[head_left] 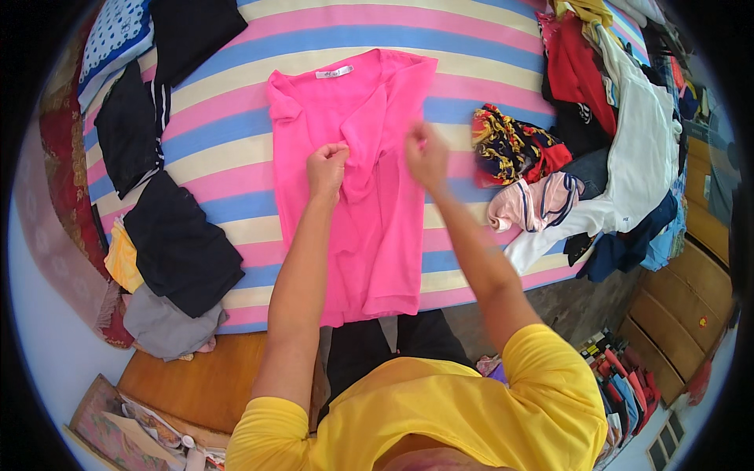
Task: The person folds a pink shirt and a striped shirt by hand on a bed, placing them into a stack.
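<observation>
A pink blouse [361, 259] lies spread on the striped bedsheet in front of me, its neckline and white label at the far end and its hem at the near edge. My left hand [327, 169] is closed in a pinch at the middle of the blouse front, where the cloth bunches into folds. Over the right side of the blouse is my right hand [428, 157], smeared by motion. Its fingers look curled, with a bit of pink showing among them; whether they grip the cloth is unclear.
Folded dark clothes [184, 243] and a grey garment [169, 320] lie along the left. To the right are a patterned cloth [514, 145], a pale pink striped garment [534, 202] and a heap with a long white garment [640, 149]. A wooden surface [208, 381] stands at near left.
</observation>
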Available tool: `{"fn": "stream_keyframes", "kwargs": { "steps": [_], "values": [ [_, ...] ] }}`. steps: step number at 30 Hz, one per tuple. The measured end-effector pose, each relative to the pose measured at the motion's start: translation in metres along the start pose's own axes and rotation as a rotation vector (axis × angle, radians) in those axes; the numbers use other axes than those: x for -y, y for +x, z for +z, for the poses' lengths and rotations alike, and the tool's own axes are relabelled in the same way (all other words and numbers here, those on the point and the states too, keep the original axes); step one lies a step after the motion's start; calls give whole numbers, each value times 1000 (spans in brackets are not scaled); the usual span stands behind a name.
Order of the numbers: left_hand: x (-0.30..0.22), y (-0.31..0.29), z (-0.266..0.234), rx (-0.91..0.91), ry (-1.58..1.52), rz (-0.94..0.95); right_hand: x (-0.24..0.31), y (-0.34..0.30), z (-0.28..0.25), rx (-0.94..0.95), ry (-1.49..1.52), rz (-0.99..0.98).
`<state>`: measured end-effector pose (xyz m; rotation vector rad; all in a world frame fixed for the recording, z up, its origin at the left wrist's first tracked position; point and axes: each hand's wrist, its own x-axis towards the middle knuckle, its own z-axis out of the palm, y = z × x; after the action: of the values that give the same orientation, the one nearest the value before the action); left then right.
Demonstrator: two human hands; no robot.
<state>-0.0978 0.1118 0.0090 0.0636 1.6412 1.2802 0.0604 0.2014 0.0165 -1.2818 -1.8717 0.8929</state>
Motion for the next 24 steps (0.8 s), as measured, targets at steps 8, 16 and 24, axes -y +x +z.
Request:
{"fn": "stream_keyframes", "kwargs": {
  "steps": [8,16,24],
  "values": [
    [-11,-45,-21,-206,340,476,-38,159,7,515,-653,16],
    [7,-89,-25,-367,286,558,-10,156,45,477,-240,-162],
    [2,-107,-23,-397,450,694,-21,96,18,446,316,583]
  ]
}}
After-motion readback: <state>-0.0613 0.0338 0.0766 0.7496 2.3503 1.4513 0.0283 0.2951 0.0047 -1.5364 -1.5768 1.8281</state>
